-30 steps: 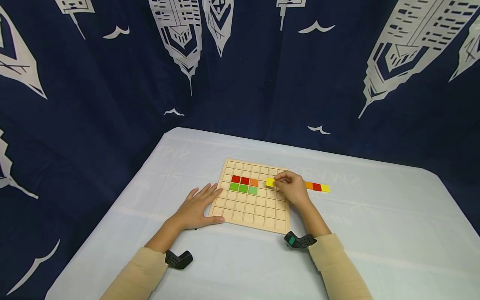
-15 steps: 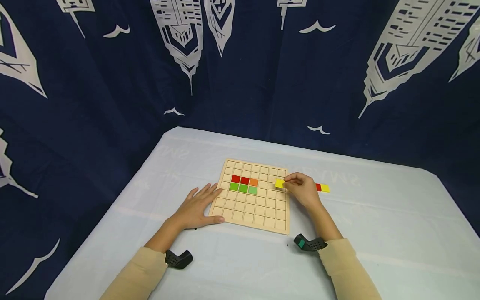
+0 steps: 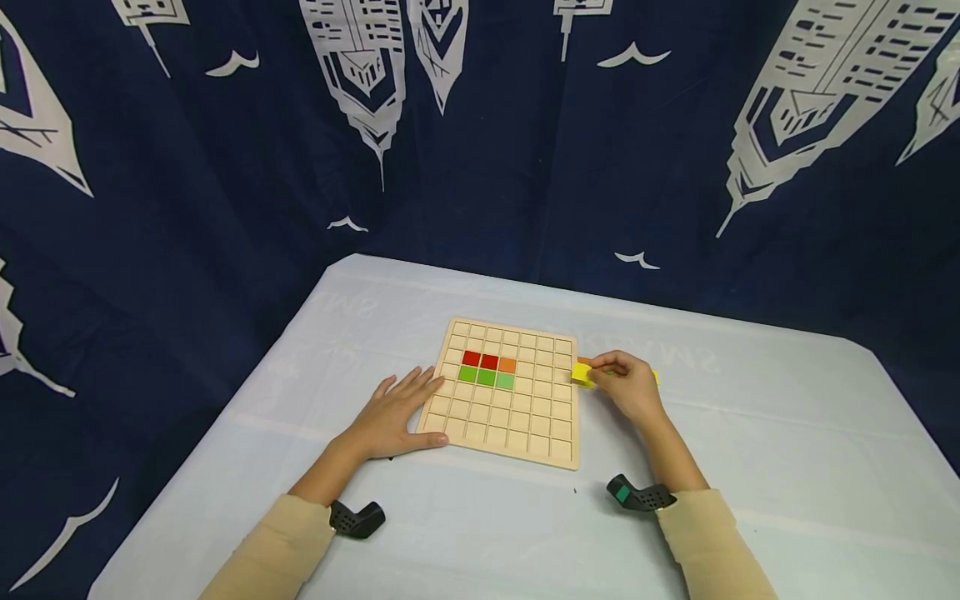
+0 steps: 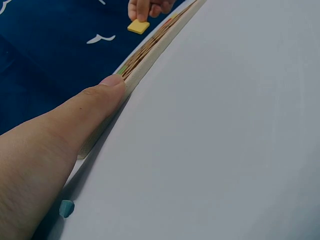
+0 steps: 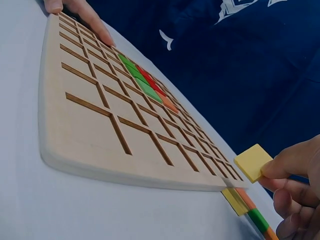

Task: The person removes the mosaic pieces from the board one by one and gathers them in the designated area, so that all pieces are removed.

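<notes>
My right hand pinches a yellow square tile between thumb and fingers, raised just off the right edge of the wooden grid board. Below the held tile, a second yellow tile lies on the table against the board, beside a row of orange and green tiles. My left hand lies with fingers spread at the board's left edge, its thumb touching the near left corner. Set in the grid are two red tiles, an orange tile and three green ones.
A white cloth covers the table. Behind it hangs a dark blue curtain with white building prints. In the head view, my right hand hides most of the tile row; a yellow bit shows beyond it.
My right hand has moved to the right with the yellow tile, from above the board's right-hand columns to its right edge. The left hand and the board have stayed put.
</notes>
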The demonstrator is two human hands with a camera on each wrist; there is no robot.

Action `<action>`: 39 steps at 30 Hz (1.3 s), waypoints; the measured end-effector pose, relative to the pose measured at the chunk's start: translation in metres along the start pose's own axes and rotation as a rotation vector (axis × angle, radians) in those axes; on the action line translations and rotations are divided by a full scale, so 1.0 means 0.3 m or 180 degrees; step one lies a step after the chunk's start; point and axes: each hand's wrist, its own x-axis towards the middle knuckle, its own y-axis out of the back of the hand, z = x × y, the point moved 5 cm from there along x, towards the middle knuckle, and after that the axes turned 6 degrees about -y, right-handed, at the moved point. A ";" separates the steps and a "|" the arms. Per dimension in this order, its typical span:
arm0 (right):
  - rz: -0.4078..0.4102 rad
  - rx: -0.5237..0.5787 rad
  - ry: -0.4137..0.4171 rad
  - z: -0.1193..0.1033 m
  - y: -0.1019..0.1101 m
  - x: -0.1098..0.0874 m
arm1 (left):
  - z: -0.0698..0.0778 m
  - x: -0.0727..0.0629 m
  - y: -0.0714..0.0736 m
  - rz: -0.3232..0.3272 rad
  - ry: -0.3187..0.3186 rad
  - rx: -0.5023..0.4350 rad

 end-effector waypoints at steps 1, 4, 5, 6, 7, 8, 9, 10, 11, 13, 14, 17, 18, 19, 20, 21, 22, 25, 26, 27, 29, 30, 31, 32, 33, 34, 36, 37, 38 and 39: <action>0.0015 -0.0010 -0.0006 0.003 0.006 -0.001 | 0.000 0.000 0.000 0.0000 0.0000 -0.0001; 0.0071 -0.0024 -0.0029 0.012 0.023 -0.004 | 0.001 0.001 0.002 0.0004 -0.0006 0.0001; 0.0088 -0.0019 -0.0043 0.015 0.028 -0.005 | 0.001 0.001 0.002 -0.0001 -0.0004 0.0003; 0.0112 -0.0006 -0.0062 0.018 0.032 -0.006 | 0.002 0.001 0.003 0.0004 -0.0010 0.0007; 0.0134 0.0002 -0.0080 0.021 0.036 -0.007 | 0.003 0.001 0.005 0.0009 -0.0018 0.0010; 0.0155 0.0014 -0.0100 0.025 0.040 -0.008 | 0.004 0.000 0.006 0.0011 -0.0024 0.0012; 0.0177 0.0013 -0.0117 0.028 0.044 -0.009 | 0.005 0.000 0.007 0.0017 -0.0031 0.0013; 0.0203 0.0023 -0.0137 0.030 0.048 -0.010 | 0.006 -0.001 0.009 0.0009 -0.0025 0.0014; 0.0222 0.0026 -0.0153 0.033 0.052 -0.011 | 0.006 -0.002 0.010 0.0007 -0.0024 0.0012; 0.0248 0.0032 -0.0182 0.036 0.058 -0.013 | 0.009 -0.004 0.013 0.0013 -0.0031 0.0003; 0.0261 0.0034 -0.0194 0.037 0.061 -0.014 | 0.009 -0.005 0.014 0.0014 -0.0032 0.0000; 0.0295 0.0096 -0.0239 0.041 0.071 -0.017 | 0.010 -0.005 0.016 0.0019 -0.0034 0.0007; 0.0309 0.0123 -0.0257 0.043 0.074 -0.018 | 0.010 -0.005 0.016 0.0014 -0.0033 0.0015; 0.0323 0.0143 -0.0274 0.044 0.077 -0.019 | 0.011 -0.004 0.017 0.0016 -0.0034 0.0016; 0.0335 0.0161 -0.0291 0.046 0.080 -0.020 | 0.011 -0.003 0.017 0.0020 -0.0038 0.0019; 0.0346 0.0180 -0.0310 0.048 0.083 -0.020 | 0.011 -0.002 0.017 0.0021 -0.0041 0.0019; 0.0359 0.0188 -0.0331 0.051 0.085 -0.021 | 0.012 -0.002 0.018 0.0023 -0.0044 0.0013; 0.0388 0.0200 -0.0386 0.059 0.088 -0.020 | 0.014 0.001 0.019 0.0032 -0.0047 -0.0012; 0.0401 0.0198 -0.0405 0.063 0.088 -0.018 | 0.014 0.002 0.019 0.0032 -0.0047 -0.0010; 0.0414 0.0192 -0.0416 0.066 0.088 -0.017 | 0.014 0.002 0.019 0.0028 -0.0044 -0.0012; 0.0427 0.0185 -0.0430 0.073 0.085 -0.015 | 0.013 0.004 0.018 0.0027 -0.0047 -0.0003; 0.0437 0.0180 -0.0434 0.075 0.084 -0.013 | 0.012 0.005 0.017 0.0026 -0.0050 0.0001; 0.0446 0.0166 -0.0439 0.078 0.082 -0.012 | 0.011 0.006 0.017 0.0023 -0.0048 0.0003; 0.0454 0.0161 -0.0445 0.081 0.080 -0.011 | 0.010 0.006 0.016 0.0026 -0.0049 0.0004; 0.0465 0.0155 -0.0450 0.083 0.078 -0.011 | 0.010 0.006 0.016 0.0027 -0.0049 0.0002; 0.0473 0.0141 -0.0457 0.085 0.076 -0.010 | 0.009 0.006 0.016 0.0026 -0.0049 0.0002; 0.0501 0.0109 -0.0476 0.089 0.072 -0.010 | 0.008 0.004 0.015 0.0024 -0.0041 -0.0009; 0.0510 0.0089 -0.0487 0.091 0.069 -0.010 | 0.008 0.003 0.014 0.0024 -0.0037 -0.0009; 0.0520 0.0074 -0.0494 0.094 0.067 -0.011 | 0.008 0.001 0.014 0.0029 -0.0039 -0.0009; 0.0530 0.0044 -0.0508 0.097 0.064 -0.011 | 0.007 -0.001 0.013 0.0027 -0.0036 -0.0012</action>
